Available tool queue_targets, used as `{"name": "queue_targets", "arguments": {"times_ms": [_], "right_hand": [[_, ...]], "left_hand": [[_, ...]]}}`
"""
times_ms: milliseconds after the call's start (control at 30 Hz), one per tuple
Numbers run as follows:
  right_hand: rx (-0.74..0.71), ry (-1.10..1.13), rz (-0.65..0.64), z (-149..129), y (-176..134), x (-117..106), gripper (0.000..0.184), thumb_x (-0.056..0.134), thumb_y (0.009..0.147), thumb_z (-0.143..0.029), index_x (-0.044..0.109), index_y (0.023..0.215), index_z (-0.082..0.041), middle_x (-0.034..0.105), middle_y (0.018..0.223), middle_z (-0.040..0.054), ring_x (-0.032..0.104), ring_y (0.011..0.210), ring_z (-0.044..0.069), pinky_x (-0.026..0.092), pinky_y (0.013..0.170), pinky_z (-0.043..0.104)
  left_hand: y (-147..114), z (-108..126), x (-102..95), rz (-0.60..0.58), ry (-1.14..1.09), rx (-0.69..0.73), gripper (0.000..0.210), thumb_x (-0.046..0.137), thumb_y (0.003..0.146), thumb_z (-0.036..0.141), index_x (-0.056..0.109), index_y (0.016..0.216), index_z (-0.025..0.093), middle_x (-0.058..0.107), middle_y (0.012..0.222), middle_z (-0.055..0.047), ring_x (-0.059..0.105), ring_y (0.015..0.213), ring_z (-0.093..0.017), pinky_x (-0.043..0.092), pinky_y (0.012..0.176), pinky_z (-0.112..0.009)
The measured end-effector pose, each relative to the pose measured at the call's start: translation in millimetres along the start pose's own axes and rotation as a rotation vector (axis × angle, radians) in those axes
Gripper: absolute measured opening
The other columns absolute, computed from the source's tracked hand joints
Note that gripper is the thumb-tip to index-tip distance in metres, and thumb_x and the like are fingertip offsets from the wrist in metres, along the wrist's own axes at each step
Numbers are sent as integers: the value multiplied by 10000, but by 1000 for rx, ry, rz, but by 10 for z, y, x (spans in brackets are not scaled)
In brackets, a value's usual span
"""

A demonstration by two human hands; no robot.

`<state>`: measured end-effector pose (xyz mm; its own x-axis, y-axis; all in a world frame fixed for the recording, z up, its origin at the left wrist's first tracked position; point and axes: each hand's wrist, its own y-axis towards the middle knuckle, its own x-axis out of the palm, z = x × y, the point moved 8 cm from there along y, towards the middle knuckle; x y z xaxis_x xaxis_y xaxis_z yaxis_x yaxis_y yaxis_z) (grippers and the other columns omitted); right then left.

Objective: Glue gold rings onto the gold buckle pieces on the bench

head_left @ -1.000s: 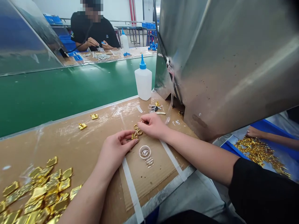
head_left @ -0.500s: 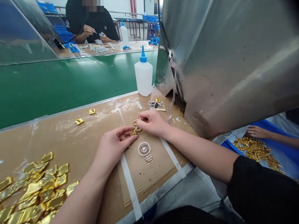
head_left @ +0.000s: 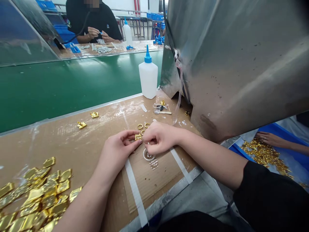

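Observation:
My left hand point(head_left: 124, 141) pinches a small gold rectangular piece point(head_left: 138, 137) between thumb and fingertips, just above the cardboard. My right hand point(head_left: 158, 138) is closed with its fingertips over a small clear round cup point(head_left: 145, 156), partly covering it. What those fingers hold, if anything, is hidden. Gold rings point(head_left: 140, 126) lie on the board just beyond the two hands, one partly behind my right hand. A clear, wrinkled glossy patch point(head_left: 154, 164) sits beside the cup on the cardboard pad point(head_left: 142, 190).
Many gold plates point(head_left: 48, 193) are piled at the lower left. A white bottle with a blue nozzle point(head_left: 148, 79) stands at the table's far edge. A metal housing point(head_left: 229, 71) rises on the right. Another person's hand point(head_left: 267, 138) rests in a blue bin point(head_left: 298, 143).
My right hand has moved from the gold piece and rings toward me, down to the cup. The rings now show uncovered. My left hand keeps its hold in the same place.

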<state>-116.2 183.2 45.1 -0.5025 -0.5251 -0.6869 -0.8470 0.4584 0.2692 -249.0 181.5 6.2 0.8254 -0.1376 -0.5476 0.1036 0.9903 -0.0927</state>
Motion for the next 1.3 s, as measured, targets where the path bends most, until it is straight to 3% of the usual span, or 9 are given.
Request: {"name": "queue_targets", "arguments": {"times_ms": [100, 200, 300, 367, 633, 1300], "right_hand": [[15, 59, 25, 37, 6, -6, 262, 535, 721, -185, 338, 549, -207, 278, 564, -63, 286, 550, 87, 251, 555, 260], [68, 131, 242, 111, 8, -180, 286, 518, 757, -218, 324, 547, -213, 247, 562, -65, 259, 532, 80, 219, 535, 260], [191, 146, 495, 240, -32, -353, 290, 516, 793, -244, 351, 557, -209, 310, 559, -60, 298, 540, 82, 236, 542, 252], [264, 141, 558, 313, -42, -368, 286, 532, 794, -248, 372, 560, -202, 342, 564, -58, 324, 557, 85, 250, 554, 251], [283, 108, 533, 393, -15, -271, 273, 571, 811, -214, 433, 578, -179, 356, 575, -70, 331, 569, 78, 247, 572, 242], [196, -60, 548, 324, 5, -303, 336, 568, 791, -170, 321, 564, -194, 258, 563, -76, 289, 558, 73, 209, 557, 248]], "left_hand": [[5, -10, 1, 1, 10, 6, 412, 758, 758, 488, 789, 1078, 230, 659, 598, 18, 593, 584, -202, 402, 586, -307], [3, -23, 8, 4, 17, 13, 397, 763, 761, 492, 790, 1063, 235, 657, 590, 21, 585, 571, -196, 395, 579, -306], [2, -40, 20, 4, 23, 12, 429, 780, 754, 515, 787, 1081, 237, 665, 591, 18, 604, 583, -209, 400, 580, -310], [5, -54, 25, 4, 23, 9, 451, 788, 751, 530, 784, 1091, 233, 678, 603, 10, 624, 603, -222, 412, 591, -316], [13, -64, 34, -1, 37, 10, 424, 780, 767, 522, 785, 1078, 235, 707, 641, 8, 626, 607, -212, 412, 603, -314], [-12, 3, 11, 16, 5, 19, 324, 807, 779, 456, 797, 1036, 258, 687, 660, 25, 567, 581, -171, 385, 590, -298]]}}
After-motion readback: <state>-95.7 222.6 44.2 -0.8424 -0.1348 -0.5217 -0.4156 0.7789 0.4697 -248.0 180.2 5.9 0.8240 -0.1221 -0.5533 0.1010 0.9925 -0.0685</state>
